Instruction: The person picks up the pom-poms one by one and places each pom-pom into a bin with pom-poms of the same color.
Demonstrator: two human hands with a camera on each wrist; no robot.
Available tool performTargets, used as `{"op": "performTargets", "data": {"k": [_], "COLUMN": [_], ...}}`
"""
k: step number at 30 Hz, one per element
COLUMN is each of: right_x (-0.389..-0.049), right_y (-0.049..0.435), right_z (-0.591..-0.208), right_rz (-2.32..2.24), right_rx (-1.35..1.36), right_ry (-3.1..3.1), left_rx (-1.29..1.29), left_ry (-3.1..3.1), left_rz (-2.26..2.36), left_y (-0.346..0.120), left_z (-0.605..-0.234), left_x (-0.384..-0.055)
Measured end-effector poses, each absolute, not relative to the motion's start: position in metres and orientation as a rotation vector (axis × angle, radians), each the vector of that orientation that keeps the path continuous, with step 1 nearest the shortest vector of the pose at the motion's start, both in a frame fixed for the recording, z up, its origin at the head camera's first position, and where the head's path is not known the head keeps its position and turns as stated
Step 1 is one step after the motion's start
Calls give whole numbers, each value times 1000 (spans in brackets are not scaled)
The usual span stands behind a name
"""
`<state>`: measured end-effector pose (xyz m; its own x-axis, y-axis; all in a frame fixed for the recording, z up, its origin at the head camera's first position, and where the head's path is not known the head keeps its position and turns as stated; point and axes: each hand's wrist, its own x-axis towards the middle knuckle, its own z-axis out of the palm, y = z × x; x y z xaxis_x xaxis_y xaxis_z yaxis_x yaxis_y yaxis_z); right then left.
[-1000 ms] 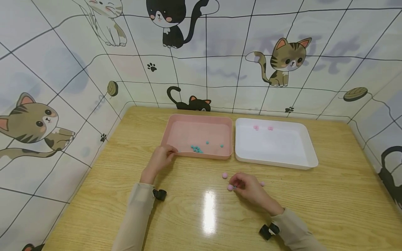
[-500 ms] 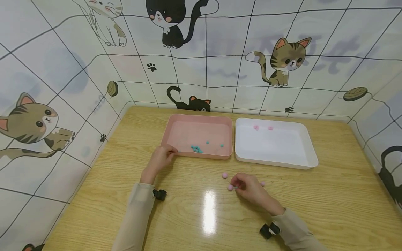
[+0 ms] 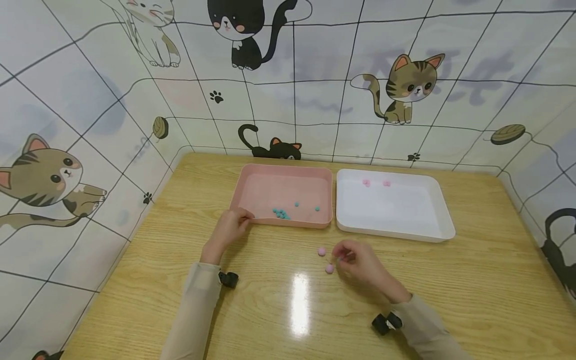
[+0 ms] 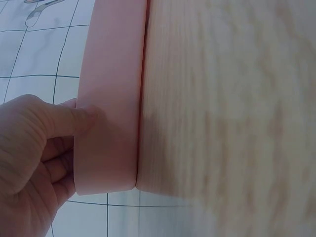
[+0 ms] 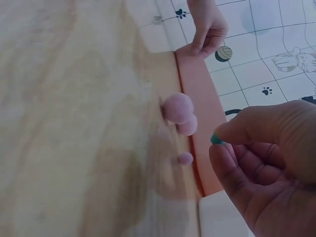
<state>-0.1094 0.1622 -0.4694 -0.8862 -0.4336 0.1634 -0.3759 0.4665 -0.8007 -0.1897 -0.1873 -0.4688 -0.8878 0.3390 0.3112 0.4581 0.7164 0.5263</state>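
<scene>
My left hand (image 3: pixel 229 231) grips the near left corner of the pink tray (image 3: pixel 288 223), its thumb on the outside of the wall (image 4: pixel 111 123). Several small teal balls (image 3: pixel 281 214) lie inside that tray. Between thumb and index finger, my right hand (image 3: pixel 360 262) pinches another small teal ball (image 5: pixel 216 139), a little above the table. Beside those fingertips, two pink balls (image 3: pixel 321 251) rest on the wood. A smaller pink ball (image 5: pixel 185 158) shows only in the right wrist view; my right hand seems to cover it in the head view.
A white tray (image 3: pixel 391 227) stands right beside the pink one, with a few pink bits (image 3: pixel 366 183) near its far side. Behind the wooden table (image 3: pixel 270 300), a cat-patterned wall covering (image 3: pixel 324 100) rises at the back and sides.
My right hand has lifted slightly up and away from the nearer pink ball, with the teal ball in its fingers. My left hand has stayed on the tray corner.
</scene>
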Motion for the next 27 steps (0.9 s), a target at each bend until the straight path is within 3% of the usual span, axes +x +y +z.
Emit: {"op": "performTargets", "data": {"k": [11,21,27], "right_x": [-129,-144,-167], "right_y": [154,131,126], "right_z": [-452,-404,-422], "right_rz": [-1547,-1664,-1693], "right_rx": [-781,-775,-714], "right_ry": [2625,2587,2590], "left_rx": [-634,-625,-634], "left_ry": [-2737,-2744,-2738], "left_rz": [-916,-919,-916], "left_y": [-188,-188,-188], "left_z": [-468,-467,-466], "left_x": [-189,-187,-188]}}
